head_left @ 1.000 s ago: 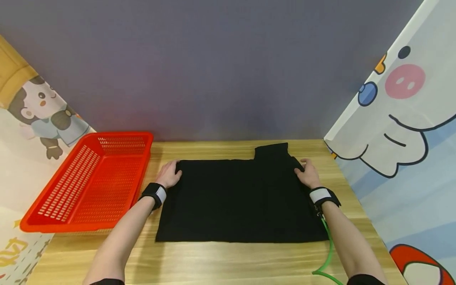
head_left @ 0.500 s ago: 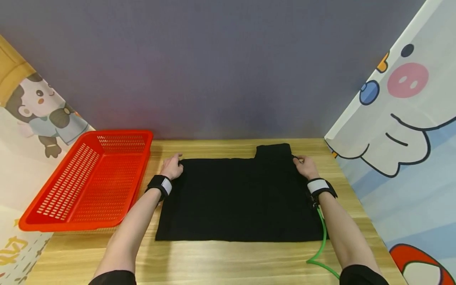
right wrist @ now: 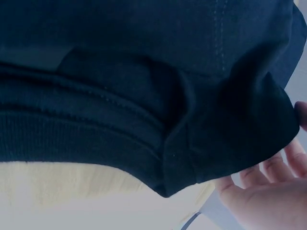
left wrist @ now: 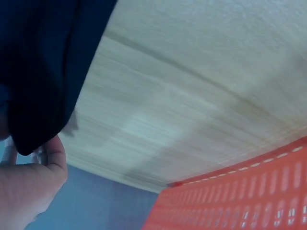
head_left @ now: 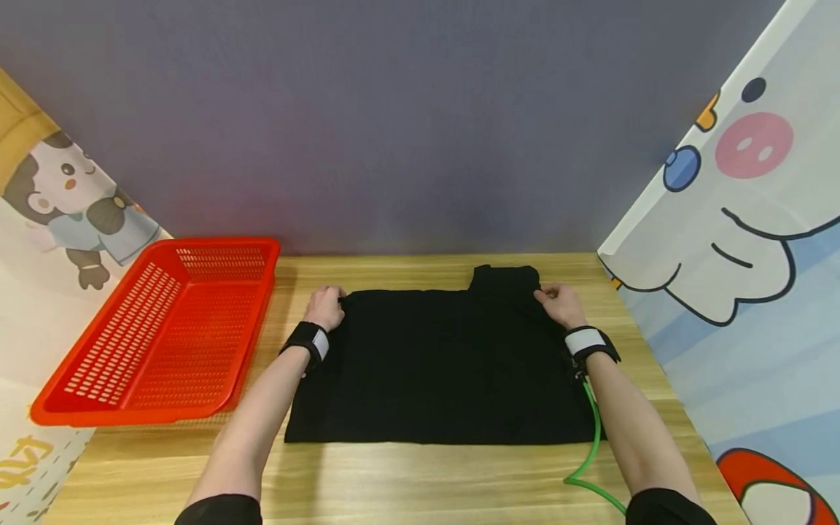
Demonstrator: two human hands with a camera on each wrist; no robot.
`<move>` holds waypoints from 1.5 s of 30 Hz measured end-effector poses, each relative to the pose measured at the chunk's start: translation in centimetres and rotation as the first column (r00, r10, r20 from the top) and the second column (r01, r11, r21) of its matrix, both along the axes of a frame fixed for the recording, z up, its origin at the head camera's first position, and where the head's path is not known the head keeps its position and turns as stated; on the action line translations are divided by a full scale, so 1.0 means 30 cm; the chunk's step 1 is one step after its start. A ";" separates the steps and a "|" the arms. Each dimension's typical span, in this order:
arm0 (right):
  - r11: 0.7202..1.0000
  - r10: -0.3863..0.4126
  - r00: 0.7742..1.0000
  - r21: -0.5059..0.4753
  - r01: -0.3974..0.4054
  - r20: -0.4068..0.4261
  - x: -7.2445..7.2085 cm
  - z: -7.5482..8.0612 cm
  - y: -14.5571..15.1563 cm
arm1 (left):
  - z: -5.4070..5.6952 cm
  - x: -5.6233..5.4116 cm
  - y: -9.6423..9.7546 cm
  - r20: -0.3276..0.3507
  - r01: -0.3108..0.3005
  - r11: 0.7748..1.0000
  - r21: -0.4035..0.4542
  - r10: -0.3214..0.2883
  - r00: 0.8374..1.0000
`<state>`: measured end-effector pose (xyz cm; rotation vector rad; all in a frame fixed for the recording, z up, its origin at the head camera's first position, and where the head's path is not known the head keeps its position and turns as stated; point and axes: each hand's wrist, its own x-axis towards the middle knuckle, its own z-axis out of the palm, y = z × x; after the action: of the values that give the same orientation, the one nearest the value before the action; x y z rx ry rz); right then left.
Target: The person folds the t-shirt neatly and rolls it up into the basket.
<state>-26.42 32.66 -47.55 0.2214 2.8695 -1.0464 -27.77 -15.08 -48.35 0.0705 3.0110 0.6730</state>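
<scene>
A black T-shirt [head_left: 433, 372], folded into a wide rectangle, lies on the wooden table, and a sleeve-like flap [head_left: 504, 280] sticks out at its far right. At the far left corner, my left hand [head_left: 324, 308] pinches the cloth; the left wrist view shows that dark corner [left wrist: 41, 112] between thumb and fingers. My right hand [head_left: 561, 305] grips the far right edge beside the flap. In the right wrist view, a ribbed collar [right wrist: 72, 139] and stitched seams show, with the fingers [right wrist: 276, 167] under the cloth and the thumb over it.
Left of the shirt stands a red perforated plastic basket [head_left: 187, 335], close to my left forearm. A green cable [head_left: 590, 459] trails from my right wristband [head_left: 590, 343]. A grey wall [head_left: 420, 131] rises behind the table [head_left: 420, 481], with cartoon-printed panels on both sides.
My left hand has shifted right, drawing the shirt's far left corner inward. My right hand has moved slightly left, and the flap's outline has become more rounded.
</scene>
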 end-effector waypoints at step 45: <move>0.970 0.063 0.989 -0.224 -0.092 -0.134 0.163 0.075 0.113 | 0.105 0.111 -0.092 -0.064 0.196 0.971 -0.137 -0.206 0.976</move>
<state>-21.53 36.04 -45.30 0.0274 2.8026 -1.4102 -24.44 -17.83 -45.19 0.3993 3.0542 0.4650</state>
